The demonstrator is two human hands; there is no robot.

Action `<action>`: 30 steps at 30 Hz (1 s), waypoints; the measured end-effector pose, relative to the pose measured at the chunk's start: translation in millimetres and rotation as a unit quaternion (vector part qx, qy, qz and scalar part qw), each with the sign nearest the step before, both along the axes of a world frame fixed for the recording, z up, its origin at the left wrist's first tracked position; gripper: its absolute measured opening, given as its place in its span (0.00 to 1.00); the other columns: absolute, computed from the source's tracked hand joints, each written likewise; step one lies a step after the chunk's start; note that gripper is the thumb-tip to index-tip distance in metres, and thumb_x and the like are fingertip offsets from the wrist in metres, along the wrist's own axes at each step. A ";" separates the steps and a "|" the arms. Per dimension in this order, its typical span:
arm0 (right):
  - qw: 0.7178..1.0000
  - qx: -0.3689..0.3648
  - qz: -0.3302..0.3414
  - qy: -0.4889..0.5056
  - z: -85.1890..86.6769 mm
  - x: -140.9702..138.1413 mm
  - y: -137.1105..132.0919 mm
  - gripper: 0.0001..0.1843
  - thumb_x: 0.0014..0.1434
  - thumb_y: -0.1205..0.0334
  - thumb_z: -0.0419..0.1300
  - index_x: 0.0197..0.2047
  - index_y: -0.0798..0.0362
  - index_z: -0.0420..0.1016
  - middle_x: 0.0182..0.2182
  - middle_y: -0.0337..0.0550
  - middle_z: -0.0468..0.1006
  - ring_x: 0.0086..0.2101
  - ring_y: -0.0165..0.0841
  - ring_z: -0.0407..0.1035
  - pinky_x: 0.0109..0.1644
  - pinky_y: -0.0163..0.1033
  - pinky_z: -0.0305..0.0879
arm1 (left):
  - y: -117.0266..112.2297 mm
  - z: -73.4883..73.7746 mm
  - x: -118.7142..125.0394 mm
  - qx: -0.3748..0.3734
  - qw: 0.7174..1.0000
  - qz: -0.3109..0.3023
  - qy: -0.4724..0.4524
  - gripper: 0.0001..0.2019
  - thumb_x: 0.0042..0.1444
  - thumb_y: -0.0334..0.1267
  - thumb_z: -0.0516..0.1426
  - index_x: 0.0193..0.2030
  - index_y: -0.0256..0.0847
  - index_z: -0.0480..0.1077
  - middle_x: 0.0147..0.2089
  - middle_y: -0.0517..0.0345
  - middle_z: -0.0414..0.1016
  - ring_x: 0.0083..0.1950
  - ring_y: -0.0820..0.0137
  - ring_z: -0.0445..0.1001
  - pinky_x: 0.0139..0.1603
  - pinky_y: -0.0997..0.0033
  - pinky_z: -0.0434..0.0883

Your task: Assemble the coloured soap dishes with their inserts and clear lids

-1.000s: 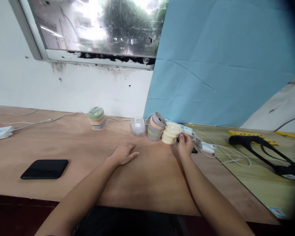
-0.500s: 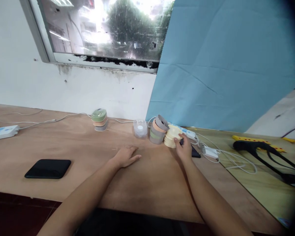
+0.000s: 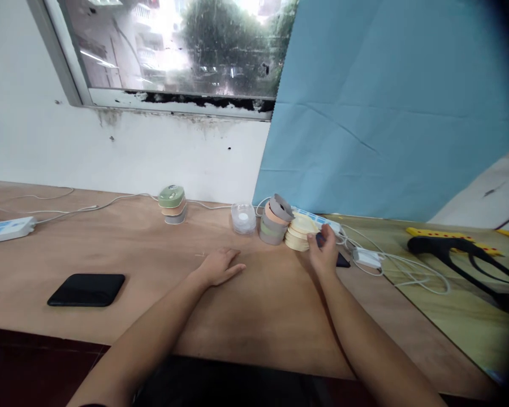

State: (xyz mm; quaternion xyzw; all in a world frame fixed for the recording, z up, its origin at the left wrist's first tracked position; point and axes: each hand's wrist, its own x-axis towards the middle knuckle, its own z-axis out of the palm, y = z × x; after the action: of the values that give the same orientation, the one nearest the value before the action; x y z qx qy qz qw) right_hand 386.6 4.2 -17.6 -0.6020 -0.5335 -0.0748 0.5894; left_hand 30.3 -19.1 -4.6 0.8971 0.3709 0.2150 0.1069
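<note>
My left hand [image 3: 219, 267] lies flat on the wooden table, fingers apart, holding nothing. My right hand [image 3: 323, 254] is just right of a stack of cream-coloured round pieces [image 3: 297, 233], thumb and fingers apart with nothing seen between them. Whether the thumb touches the stack I cannot tell. Left of that stack stands a leaning pile of grey, peach and green rings [image 3: 274, 226]. Beside it is a clear plastic container [image 3: 243, 219]. Farther left are stacked green, peach and grey lids [image 3: 172, 203]. A dark phone [image 3: 343, 260] lies partly hidden behind my right hand.
A black flat case [image 3: 86, 290] lies at the left front. Power strips [image 3: 8, 229] sit at the left edge and behind the cream stack. A white adapter [image 3: 367, 258] with looped cables is at the right, near a black frame-like object [image 3: 453, 263] and a yellow strip [image 3: 445, 238].
My right hand has drawn slightly to the right, off the cream stack, and its fingers have risen. My left hand stays in place. The view has shifted slightly.
</note>
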 end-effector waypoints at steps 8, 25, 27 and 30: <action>0.958 0.142 0.115 -0.223 27.2 -68.4 -48.6 0.11 0.58 0.59 0.58 0.43 0.53 0.73 0.38 0.50 0.77 0.41 0.40 0.71 0.48 0.48 0.67 | 33.5 -6.6 -11.9 0.102 0.992 0.056 -0.045 0.21 0.60 0.51 0.52 0.53 0.39 0.68 0.53 0.47 0.71 0.55 0.59 0.68 0.57 0.57 0.64; 0.891 -0.163 0.342 -0.249 4.7 -128.6 -48.3 0.12 0.64 0.57 0.52 0.35 0.47 0.77 0.30 0.42 0.79 0.31 0.35 0.72 0.39 0.42 0.68 | 149.3 7.9 -139.7 0.152 0.815 0.488 -0.271 0.58 0.42 0.55 0.67 0.68 0.29 0.37 0.70 0.35 0.46 0.70 0.49 0.46 0.68 0.48 0.46; 0.886 -0.169 0.346 -0.259 3.9 -132.6 -47.9 0.12 0.64 0.57 0.52 0.35 0.47 0.77 0.29 0.42 0.79 0.32 0.34 0.72 0.39 0.42 0.67 | 161.1 4.3 -142.5 0.112 0.819 0.473 -0.305 0.59 0.41 0.54 0.68 0.68 0.32 0.34 0.69 0.36 0.49 0.68 0.52 0.53 0.66 0.51 0.53; 0.885 -0.166 0.342 -0.268 3.1 -138.5 -46.3 0.12 0.64 0.58 0.52 0.35 0.48 0.77 0.29 0.42 0.78 0.31 0.34 0.71 0.39 0.41 0.67 | 172.1 -0.7 -145.8 0.063 0.828 0.444 -0.337 0.58 0.42 0.54 0.67 0.69 0.35 0.34 0.68 0.40 0.53 0.66 0.55 0.59 0.63 0.55 0.61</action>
State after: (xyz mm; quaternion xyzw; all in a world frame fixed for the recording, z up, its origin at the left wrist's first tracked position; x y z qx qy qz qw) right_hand 248.1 -42.1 -14.6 -0.4280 -0.8488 0.0626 0.3041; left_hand -115.5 153.0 -5.4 0.5129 0.6556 0.5509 0.0611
